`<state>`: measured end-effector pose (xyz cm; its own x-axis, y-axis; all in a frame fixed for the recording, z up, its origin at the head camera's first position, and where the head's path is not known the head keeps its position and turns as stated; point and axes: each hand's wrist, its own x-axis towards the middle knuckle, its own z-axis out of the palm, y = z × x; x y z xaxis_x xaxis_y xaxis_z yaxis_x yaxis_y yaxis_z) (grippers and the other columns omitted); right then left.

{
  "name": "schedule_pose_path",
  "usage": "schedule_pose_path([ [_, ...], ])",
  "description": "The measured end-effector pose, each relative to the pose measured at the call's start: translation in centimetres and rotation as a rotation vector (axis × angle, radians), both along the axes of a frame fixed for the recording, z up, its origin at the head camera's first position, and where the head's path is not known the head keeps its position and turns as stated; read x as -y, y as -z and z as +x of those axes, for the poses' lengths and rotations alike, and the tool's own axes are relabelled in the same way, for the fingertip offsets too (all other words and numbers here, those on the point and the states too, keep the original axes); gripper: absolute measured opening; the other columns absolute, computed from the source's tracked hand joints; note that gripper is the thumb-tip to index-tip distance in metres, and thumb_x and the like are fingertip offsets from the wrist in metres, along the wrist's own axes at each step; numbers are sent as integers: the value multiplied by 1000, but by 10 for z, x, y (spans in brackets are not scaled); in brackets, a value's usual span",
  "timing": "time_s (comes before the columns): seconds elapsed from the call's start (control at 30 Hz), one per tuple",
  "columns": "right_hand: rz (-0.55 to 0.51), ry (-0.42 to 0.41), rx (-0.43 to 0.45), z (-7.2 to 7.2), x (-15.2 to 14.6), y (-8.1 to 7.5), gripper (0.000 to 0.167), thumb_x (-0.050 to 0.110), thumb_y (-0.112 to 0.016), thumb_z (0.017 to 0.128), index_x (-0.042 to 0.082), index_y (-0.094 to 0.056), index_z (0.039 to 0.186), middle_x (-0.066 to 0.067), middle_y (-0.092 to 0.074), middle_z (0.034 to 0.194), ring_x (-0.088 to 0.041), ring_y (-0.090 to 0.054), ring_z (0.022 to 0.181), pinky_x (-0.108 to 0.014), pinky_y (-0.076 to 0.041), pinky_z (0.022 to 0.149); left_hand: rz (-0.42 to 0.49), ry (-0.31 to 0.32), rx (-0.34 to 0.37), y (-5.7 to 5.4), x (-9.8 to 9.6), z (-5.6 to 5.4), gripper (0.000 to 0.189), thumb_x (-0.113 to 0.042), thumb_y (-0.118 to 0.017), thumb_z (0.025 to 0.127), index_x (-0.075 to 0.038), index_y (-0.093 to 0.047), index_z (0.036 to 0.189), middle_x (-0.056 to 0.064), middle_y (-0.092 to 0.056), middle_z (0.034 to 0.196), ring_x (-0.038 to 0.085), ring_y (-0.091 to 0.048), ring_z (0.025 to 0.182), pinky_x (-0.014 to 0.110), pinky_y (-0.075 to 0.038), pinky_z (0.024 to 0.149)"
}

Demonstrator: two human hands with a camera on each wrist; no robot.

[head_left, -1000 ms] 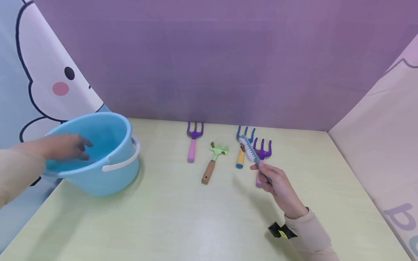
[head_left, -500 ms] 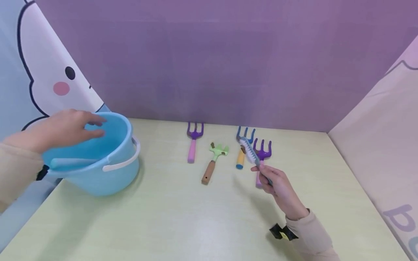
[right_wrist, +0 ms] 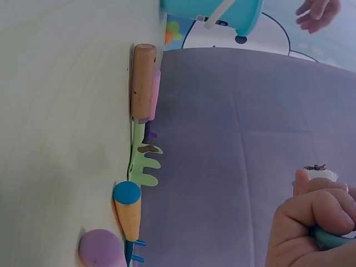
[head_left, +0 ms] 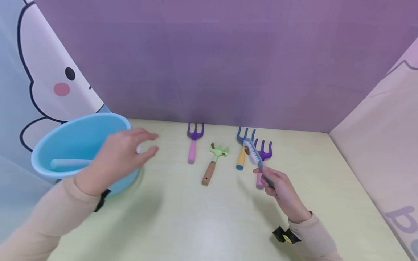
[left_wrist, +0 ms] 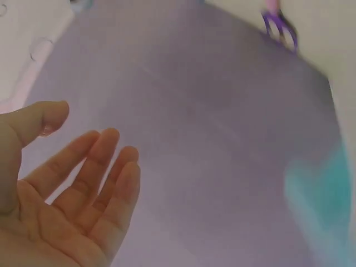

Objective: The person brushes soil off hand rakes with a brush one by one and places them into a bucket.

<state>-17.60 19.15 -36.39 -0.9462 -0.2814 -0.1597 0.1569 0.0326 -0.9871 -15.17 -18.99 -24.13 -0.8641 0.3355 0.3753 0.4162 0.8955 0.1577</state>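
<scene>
My right hand [head_left: 284, 192] grips a blue-grey brush [head_left: 261, 163], its white bristles [right_wrist: 328, 175] facing left, over two hand forks. In the right wrist view a brown bit sits by the bristles. My left hand [head_left: 119, 156] hangs in the air in front of the bucket's right side, fingers extended and thumb apart, holding nothing; the left wrist view shows its bare palm [left_wrist: 72, 217]. Below lie a green hand fork with wooden handle [head_left: 209, 172], a blue one with yellow handle [head_left: 241, 159], and two purple ones with pink handles, left [head_left: 192, 150] and right [head_left: 265, 154].
A light blue bucket [head_left: 49, 145] stands at the table's left, a pale blue rod-like thing [head_left: 68, 164] inside it. Brown patches mark the green and blue forks. A purple cloth wall [head_left: 209, 65] closes the back of the table [head_left: 209, 224].
My left hand has come up out of the bucket and moved right, past its rim, exposing the rod-like thing inside. The right hand and brush stay nearly still.
</scene>
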Motion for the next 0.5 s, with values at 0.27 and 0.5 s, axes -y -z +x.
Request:
schedule_pose_path([
  [0.27,13,8,-19,2,0,-1,36,42,-45,93,11,-60,106,7,-39,63,-5,-28,49,-23,-23,46,31,-57,292,55,-22,-33,36,-28,-62,85,-9,-62,116,10,-64,111,28,-63,96,43,-52,80],
  [0.5,4,10,-7,4,0,-5,34,41,-46,93,13,-61,105,7,-40,64,-4,-29,49,-19,-25,46,77,-61,379,93,-22,-64,38,-26,-59,86,-4,-60,117,13,-63,114,28,-62,98,42,-51,81],
])
